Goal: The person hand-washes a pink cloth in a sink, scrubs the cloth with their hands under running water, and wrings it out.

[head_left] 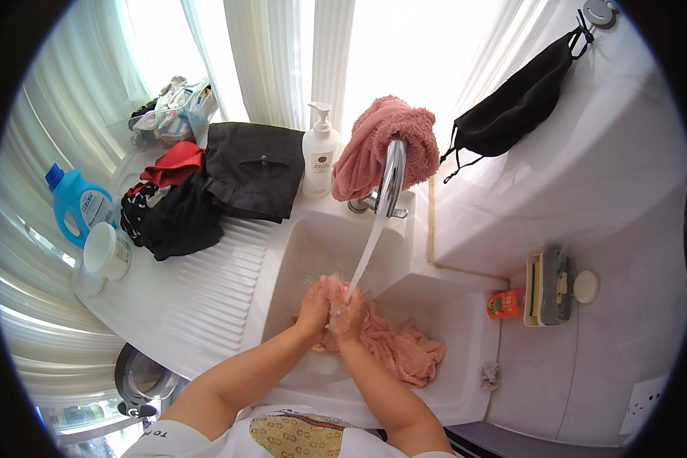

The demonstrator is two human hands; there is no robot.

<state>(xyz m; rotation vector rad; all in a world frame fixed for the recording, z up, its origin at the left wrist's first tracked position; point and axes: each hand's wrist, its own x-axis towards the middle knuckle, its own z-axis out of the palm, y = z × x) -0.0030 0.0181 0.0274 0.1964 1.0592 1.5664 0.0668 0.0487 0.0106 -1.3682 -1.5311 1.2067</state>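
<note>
My left hand (pixel 314 310) and my right hand (pixel 348 315) are close together in the white sink (pixel 296 246), under the running water. Both look closed on part of a wet pink cloth (pixel 404 353); splashing water blurs the fingertips. The rest of the cloth spreads in folds beneath and to the right of my hands, on the sink's bottom. Water pours from the chrome faucet (pixel 391 179) right onto my hands. Over the top of the faucet hangs a fluffy pink towel (pixel 374 141).
Left of the sink, a ribbed washboard (pixel 225 294) slopes beside dark clothes (pixel 179 221), folded black shorts (pixel 256 168), a white pump bottle (pixel 320 156), a blue detergent jug (pixel 82 202) and a white tub (pixel 108 252). A black mask (pixel 511 111) and a wall caddy (pixel 546 290) are at right.
</note>
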